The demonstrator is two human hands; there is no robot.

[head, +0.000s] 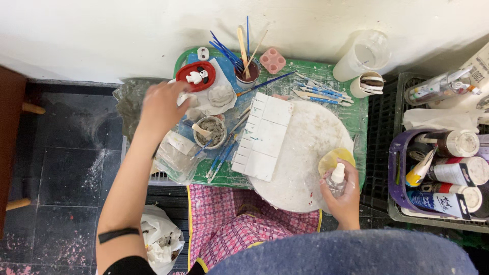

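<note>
From my head camera, the things are rough and dusty. Just beyond my left hand point(162, 104) lies a glossy red oval dish point(195, 75) carrying a small white clay figure point(194, 77), and beside that a lump of soft grey clay point(221, 94) rests on a crumpled white sheet. Nearer me than that hand stands a small round tub of gritty grey paste point(210, 132) with a flat wooden stick in it. Between my hands lie a white plastic palette with rectangular wells point(262, 136) and a round white board, chalky and smeared point(305, 153). A thin yellow sponge disc point(333, 159) lies on the board, just past my right hand point(342, 196). Further off, a dark cup of brushes and wooden tools point(247, 69) stands upright.

All this sits on a small green table, paint-stained and scratched point(356, 114), pushed against a white wall. The floor is dark tile, dusted white. To the right of my right hand a purple basket point(397, 175) holds paint bottles.

My left hand reaches out, fingers loosely curled and pointing down at the white sheet; I cannot tell whether it grips anything. My right hand is wrapped around a small clear spray bottle with a white nozzle point(337, 179), upright at the board's near edge.
</note>
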